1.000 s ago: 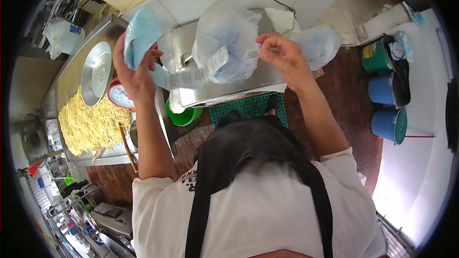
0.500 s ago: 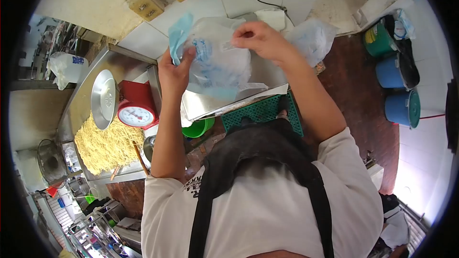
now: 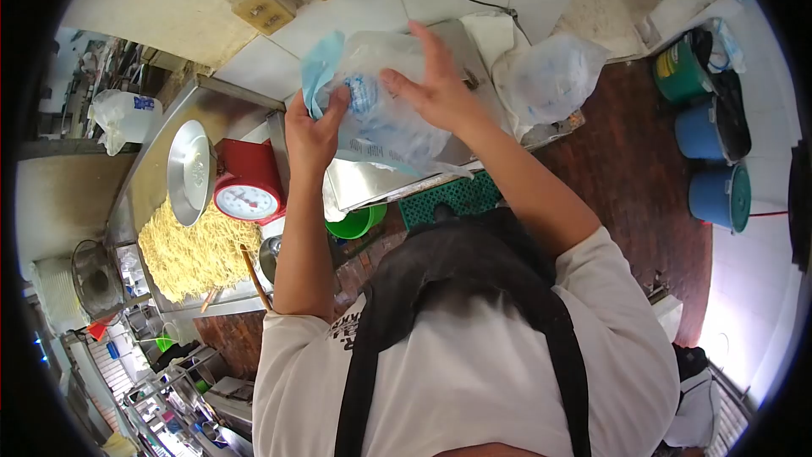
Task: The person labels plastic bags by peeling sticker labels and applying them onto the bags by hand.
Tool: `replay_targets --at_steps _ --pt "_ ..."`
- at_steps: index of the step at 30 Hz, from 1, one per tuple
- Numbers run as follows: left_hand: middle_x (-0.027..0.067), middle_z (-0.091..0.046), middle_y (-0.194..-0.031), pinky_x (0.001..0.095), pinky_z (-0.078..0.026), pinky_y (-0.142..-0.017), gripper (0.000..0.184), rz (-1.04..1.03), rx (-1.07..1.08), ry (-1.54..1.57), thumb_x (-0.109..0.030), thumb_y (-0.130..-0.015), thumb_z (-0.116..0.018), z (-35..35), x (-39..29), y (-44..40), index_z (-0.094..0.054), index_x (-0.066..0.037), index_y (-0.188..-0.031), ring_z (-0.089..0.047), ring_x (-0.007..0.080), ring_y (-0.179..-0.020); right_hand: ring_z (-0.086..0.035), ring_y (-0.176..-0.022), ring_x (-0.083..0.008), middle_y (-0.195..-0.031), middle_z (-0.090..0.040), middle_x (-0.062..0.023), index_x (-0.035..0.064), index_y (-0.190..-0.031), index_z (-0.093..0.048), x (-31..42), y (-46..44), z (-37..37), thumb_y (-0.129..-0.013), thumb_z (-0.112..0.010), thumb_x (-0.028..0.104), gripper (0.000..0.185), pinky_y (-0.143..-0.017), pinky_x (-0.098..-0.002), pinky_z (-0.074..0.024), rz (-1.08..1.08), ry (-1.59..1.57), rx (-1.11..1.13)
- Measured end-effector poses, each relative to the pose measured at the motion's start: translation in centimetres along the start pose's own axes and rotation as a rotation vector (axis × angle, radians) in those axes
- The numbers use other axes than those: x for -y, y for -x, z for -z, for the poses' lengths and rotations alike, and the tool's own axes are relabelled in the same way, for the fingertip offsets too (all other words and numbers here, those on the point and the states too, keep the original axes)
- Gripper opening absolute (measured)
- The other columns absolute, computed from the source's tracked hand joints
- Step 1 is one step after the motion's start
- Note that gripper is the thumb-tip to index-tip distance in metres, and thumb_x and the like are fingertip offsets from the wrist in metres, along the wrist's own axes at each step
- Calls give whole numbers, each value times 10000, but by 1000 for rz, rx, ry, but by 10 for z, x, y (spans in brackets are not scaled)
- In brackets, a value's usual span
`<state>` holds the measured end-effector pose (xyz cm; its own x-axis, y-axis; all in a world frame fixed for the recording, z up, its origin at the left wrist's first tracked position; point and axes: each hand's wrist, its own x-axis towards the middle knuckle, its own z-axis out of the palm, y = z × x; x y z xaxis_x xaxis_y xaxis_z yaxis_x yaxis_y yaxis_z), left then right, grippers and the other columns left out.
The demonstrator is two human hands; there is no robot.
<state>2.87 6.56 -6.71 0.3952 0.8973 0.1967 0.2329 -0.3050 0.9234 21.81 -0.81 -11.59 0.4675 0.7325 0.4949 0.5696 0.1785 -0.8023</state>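
A light blue plastic bag (image 3: 320, 63) is gripped in my left hand (image 3: 315, 127), thumb toward the right, over the left part of the metal work surface (image 3: 359, 186). Clear plastic with blue print (image 3: 397, 123) spreads to the right of that hand and lies beneath my right hand (image 3: 436, 89). The thumb and fingers of my right hand are spread wide, with nothing held between them. Whether its palm touches the plastic cannot be made out. Further right lies another clear bundle of plastic bags (image 3: 554, 76).
Left of my arm stand a red scale (image 3: 249, 178) with a metal pan (image 3: 191, 173) and a heap of yellow noodles (image 3: 190, 250). A green bucket (image 3: 355, 222) is below the work surface. Blue bins (image 3: 715, 197) line the right wall.
The light blue bag moved right with my left hand, over the clear plastic. My right hand, earlier pinched at the plastic, has moved slightly left and opened. The scale has come into fuller view.
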Motion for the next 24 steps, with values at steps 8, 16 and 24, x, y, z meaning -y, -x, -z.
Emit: replay_targets --at_steps 8,16,24 --pt "18 -676 -809 254 -468 -713 276 -3 -14 -11 -233 -884 -728 -4 2 -2 -674 1 -1020 -575 93 -741 -315 -1377 -437 -1475 -321 -320 -109 -1469 -201 -10 -2 12 -865 -640 581 1017 -1150 -467 -255 -189 -78 22" --pt "23 -680 -826 257 -470 -718 260 -36 -14 -30 -220 -891 -716 0 3 -7 -671 -6 -1031 -575 89 -748 -347 -1357 -434 -1451 -360 -312 -92 -1475 -220 -55 26 -27 -857 -648 586 1012 -1138 -465 -273 -365 -217 101" --pt "24 -678 -823 260 -470 -721 254 -45 27 -25 -225 -895 -714 -7 4 -3 -674 -8 -1020 -578 97 -758 -417 -1315 -441 -1404 -434 -321 -84 -1442 -332 -56 20 -47 -925 -577 545 851 -1115 -451 -325 -305 -73 67"
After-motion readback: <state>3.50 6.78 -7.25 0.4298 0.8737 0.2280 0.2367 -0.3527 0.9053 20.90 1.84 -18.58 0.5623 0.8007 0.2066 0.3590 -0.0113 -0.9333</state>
